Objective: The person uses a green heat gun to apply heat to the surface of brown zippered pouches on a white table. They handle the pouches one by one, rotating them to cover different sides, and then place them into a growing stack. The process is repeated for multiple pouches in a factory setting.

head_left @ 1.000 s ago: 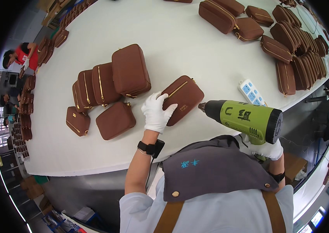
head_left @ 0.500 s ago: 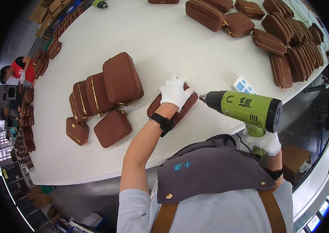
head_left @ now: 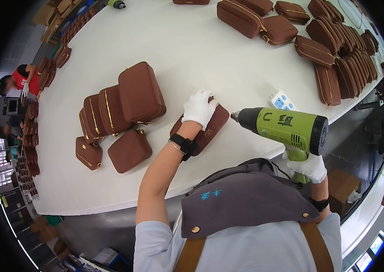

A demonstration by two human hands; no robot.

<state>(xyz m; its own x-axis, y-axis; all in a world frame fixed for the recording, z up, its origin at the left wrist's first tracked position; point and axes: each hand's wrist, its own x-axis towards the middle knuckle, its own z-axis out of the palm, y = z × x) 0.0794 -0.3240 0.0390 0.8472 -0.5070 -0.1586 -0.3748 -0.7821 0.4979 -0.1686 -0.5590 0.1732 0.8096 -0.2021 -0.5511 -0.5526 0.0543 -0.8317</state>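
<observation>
My left hand (head_left: 199,110), in a white glove, grips the upper edge of a brown zip pouch (head_left: 211,130) lying on the white table. Its fingers bend over that edge and partly hide the pouch; small gold marks show on the upturned face. In my gloved right hand (head_left: 312,167) is a green heat gun (head_left: 287,126), held by its handle. The gun's metal nozzle points left, a short gap from the pouch's right end.
Several brown pouches (head_left: 142,93) stand and lie to the left on the white table (head_left: 192,63). More pouches (head_left: 316,51) crowd the far right. A white power strip (head_left: 282,100) lies behind the gun. At far left, a person in red (head_left: 25,80) handles pouches.
My left hand has shifted slightly left along the pouch, uncovering more of its face and the gold marks. The heat gun has barely moved.
</observation>
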